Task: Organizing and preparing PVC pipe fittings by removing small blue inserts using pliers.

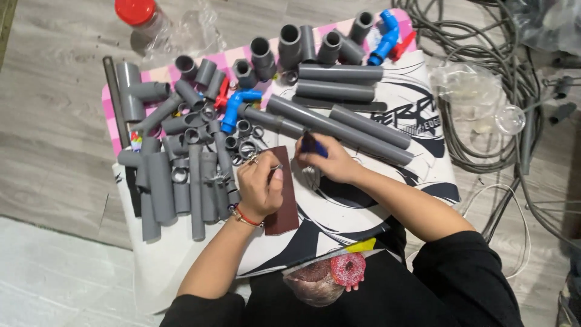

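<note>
So over on your far left there's a whole heap of grey pipe pieces (175, 181) lying side by side on the white printed sheet (363, 206), short sleeves and longer cuts all jumbled, with a grey tee fitting (130, 91) up at the top left corner and a bunch of little grey rings (242, 130) scattered in the middle of the mess. A jar with a red lid (135, 11) sits off the sheet on the wood floor above that. Moving in, there's a blue elbow fitting (233, 109) wedged among the grey bits, touching a long pipe. Then your left hand (260, 184), red band on the wrist, is curled in tight, fingers pinched narrow around a small metal ring-like part (273, 165), too small to tell exactly what it is. That hand sits right over a dark brown rectangular sheet (284, 194), which lies flat on the white one. Just beside it, your right hand (330, 160) is closed around a small dark blue piece (313, 145), fingertips wrapped over it so most of it's hidden; the two hands are near each other but not touching. Right above your right hand run the long grey pipes (345, 127), laid diagonal, a few more stacked level above them, and upright couplings (289, 39) behind. Top right of the sheet there's a blue valve with a red handle (387, 36). Further right, off the sheet, a big tangle of grey cable (484, 79) and a clear plastic bag (472, 91) on the floor.
</note>
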